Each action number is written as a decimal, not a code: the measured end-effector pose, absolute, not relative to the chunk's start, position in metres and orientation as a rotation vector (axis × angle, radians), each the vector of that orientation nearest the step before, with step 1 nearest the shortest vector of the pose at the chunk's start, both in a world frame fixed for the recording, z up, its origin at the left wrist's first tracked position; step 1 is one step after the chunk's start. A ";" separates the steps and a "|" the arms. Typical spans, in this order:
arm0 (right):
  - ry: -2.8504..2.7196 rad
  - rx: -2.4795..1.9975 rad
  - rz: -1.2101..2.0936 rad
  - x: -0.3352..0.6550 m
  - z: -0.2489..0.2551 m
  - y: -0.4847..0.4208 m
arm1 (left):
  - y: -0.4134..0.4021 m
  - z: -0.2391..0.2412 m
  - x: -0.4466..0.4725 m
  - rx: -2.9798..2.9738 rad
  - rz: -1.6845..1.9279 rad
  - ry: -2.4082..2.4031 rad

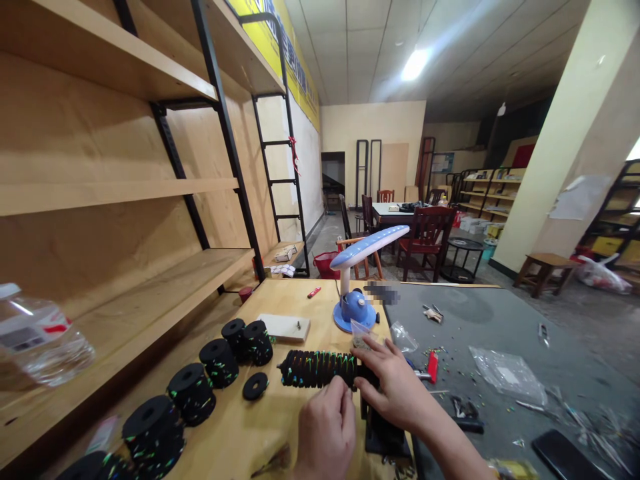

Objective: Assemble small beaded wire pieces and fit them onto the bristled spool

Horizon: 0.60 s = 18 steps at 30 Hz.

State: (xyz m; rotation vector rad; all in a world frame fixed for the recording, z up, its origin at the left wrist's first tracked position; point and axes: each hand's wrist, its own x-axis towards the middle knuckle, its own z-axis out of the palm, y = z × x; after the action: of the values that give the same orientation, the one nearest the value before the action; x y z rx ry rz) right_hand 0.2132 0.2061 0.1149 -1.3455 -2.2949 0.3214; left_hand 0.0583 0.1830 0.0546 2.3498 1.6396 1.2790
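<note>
Black foam rings stand side by side on a horizontal spindle, forming a ribbed roll [315,369] with green, yellow and orange strands across it. My left hand [327,427] is closed at the roll's near side, thumb and forefinger pinched together; what lies between them is too small to make out. Across the roll's right end reaches my right hand [393,380], its thumb on the near side and its fingers over the top. A black stand [383,430] is partly hidden below my right forearm. One loose foam ring [255,386] lies left of the roll.
Stacks of black foam rings [191,393] line the left table edge. Behind the roll stand a blue lamp [355,308] and a white block [285,328]. The grey mat [480,320] carries plastic bags, small beads, a red-handled tool [433,366] and a phone [565,453]. Shelves [125,293] rise at left.
</note>
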 end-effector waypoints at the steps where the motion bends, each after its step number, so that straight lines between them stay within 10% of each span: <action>1: -2.291 -1.344 0.326 0.213 0.115 0.206 | 0.183 0.054 0.058 2.348 1.284 1.641; 18: -2.020 -1.260 0.112 0.216 0.103 0.183 | 0.153 0.014 0.045 2.345 1.179 1.706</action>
State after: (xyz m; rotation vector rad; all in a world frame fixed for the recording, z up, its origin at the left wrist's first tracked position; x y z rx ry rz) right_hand 0.2159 0.1834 0.1029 -1.2596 -2.0197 0.1123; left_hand 0.0454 0.1534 0.0137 2.3449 1.7061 1.1791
